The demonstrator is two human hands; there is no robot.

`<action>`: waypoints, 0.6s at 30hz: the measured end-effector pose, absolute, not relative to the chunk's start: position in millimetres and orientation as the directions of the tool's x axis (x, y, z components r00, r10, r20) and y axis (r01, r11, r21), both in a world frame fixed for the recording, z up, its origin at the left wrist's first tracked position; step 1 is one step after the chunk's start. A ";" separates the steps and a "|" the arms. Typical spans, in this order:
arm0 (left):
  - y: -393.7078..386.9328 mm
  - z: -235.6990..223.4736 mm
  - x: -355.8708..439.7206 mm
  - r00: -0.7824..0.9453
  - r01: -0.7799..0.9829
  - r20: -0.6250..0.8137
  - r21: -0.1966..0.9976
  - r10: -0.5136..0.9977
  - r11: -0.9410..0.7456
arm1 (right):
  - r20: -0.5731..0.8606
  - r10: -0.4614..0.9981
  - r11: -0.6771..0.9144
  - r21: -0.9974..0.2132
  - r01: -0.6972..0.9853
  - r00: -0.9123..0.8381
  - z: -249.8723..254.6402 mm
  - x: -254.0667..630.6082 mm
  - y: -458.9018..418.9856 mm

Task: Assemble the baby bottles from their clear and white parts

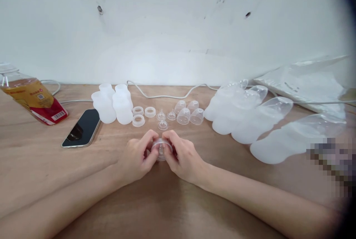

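clear plastic piece [161,153], one: partly covered by the left hand [138,155] and right hand [185,156], inner shape hard to make out. pixelated patch [338,159]: right edge, unreadable. drink bottle [39,100]: cut off at left. table [172,205]: brown, wood-grained. wall [167,39]: pale, stained, holed. fingers of both hands: drawn in narrow, gripping the piece between them at opposite sides.

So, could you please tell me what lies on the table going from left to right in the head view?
Drink bottle, phone, uncapped white bottles, translucent rings, clear teats, clear domes, capped white bottles.
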State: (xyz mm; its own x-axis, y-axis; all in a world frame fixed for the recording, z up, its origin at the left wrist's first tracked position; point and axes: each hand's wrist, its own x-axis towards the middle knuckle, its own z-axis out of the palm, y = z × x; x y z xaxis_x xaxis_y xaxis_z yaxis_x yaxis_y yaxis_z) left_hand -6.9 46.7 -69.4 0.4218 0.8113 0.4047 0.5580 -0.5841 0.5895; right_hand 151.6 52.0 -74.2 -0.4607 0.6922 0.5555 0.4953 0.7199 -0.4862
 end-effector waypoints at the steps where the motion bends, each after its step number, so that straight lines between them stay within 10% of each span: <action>1: 46.7 -68.4 -6.8 0.411 0.560 0.388 0.607 0.825 -0.564 | 0.541 0.709 0.704 -0.514 0.490 -0.452 -73.6 151.5 52.3; 9: 51.1 -57.2 -14.0 0.536 0.306 0.139 0.887 0.833 -0.345 | 0.324 0.753 0.541 -0.800 0.259 -0.573 -68.4 160.5 55.2; 18: 55.9 -54.9 -21.8 0.598 0.533 0.144 0.663 0.788 -0.525 | 0.435 0.715 0.667 -0.660 0.347 -0.547 -77.2 161.5 54.1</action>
